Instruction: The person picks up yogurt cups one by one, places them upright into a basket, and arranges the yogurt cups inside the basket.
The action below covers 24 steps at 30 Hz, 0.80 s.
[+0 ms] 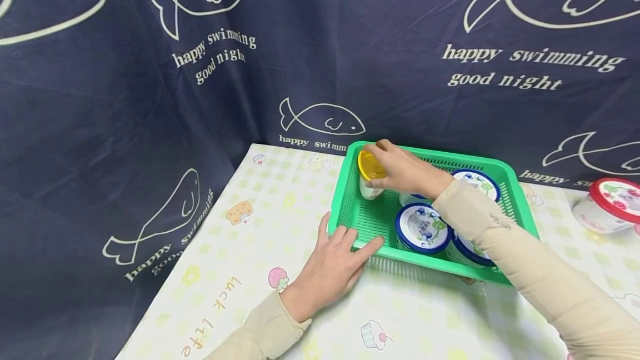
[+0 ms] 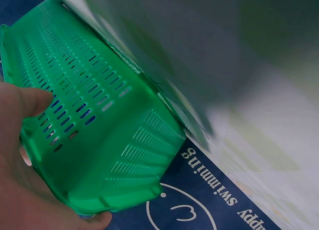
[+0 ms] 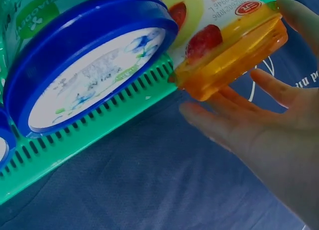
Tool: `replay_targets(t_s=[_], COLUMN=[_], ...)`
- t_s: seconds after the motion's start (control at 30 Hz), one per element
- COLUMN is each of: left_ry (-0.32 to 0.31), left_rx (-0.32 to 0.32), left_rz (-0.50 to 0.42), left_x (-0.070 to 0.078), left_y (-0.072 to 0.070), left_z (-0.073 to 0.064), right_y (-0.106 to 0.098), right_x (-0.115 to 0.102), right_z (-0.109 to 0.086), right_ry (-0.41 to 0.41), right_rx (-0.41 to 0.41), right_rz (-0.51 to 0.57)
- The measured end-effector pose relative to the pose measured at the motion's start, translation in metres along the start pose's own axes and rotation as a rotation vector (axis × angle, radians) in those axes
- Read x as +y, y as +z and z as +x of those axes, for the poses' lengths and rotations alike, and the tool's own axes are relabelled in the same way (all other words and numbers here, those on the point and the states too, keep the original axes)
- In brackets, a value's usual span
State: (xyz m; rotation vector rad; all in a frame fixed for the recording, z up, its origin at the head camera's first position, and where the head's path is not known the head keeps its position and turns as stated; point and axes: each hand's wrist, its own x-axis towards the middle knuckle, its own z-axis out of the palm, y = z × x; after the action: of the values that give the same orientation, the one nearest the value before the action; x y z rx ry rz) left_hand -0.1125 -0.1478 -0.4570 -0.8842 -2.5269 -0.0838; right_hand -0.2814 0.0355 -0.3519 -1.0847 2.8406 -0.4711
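Note:
At the left end of a green plastic basket stands a white cup with a yellow lid and printed fruit on its side. My right hand holds this cup by its lid from above, fingers around the lid's edge in the right wrist view. My left hand grips the basket's near left corner at the rim, with one digit on the slotted side wall in the left wrist view. Several tubs with blue lids sit in the basket, partly hidden under my right forearm.
A tub with a red lid stands on the table to the right of the basket. Printed cloth covers the table. A dark blue curtain with fish drawings hangs right behind the basket and along the left.

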Motion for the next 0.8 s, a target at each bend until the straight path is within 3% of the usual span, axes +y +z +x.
replay_targets(t_s=[0.23, 0.4, 0.6, 0.8], left_ry=[0.009, 0.01, 0.02, 0.019], left_rx=[0.031, 0.02, 0.05, 0.051], left_rz=[0.019, 0.012, 0.036, 0.021], left_x=[0.0, -0.001, -0.001, 0.001], left_y=[0.001, 0.0, 0.0, 0.0], left_z=[0.0, 0.0, 0.0, 0.0], right_y=[0.008, 0.003, -0.01, -0.023], right_x=[0.003, 0.0, -0.004, -0.004], right_z=[-0.002, -0.008, -0.026, -0.059], right_ry=[-0.044, -0.046, -0.03, -0.03], right_rx=[-0.003, 0.021, 0.036, 0.074], right_rz=[-0.054, -0.089, -0.124, -0.137])
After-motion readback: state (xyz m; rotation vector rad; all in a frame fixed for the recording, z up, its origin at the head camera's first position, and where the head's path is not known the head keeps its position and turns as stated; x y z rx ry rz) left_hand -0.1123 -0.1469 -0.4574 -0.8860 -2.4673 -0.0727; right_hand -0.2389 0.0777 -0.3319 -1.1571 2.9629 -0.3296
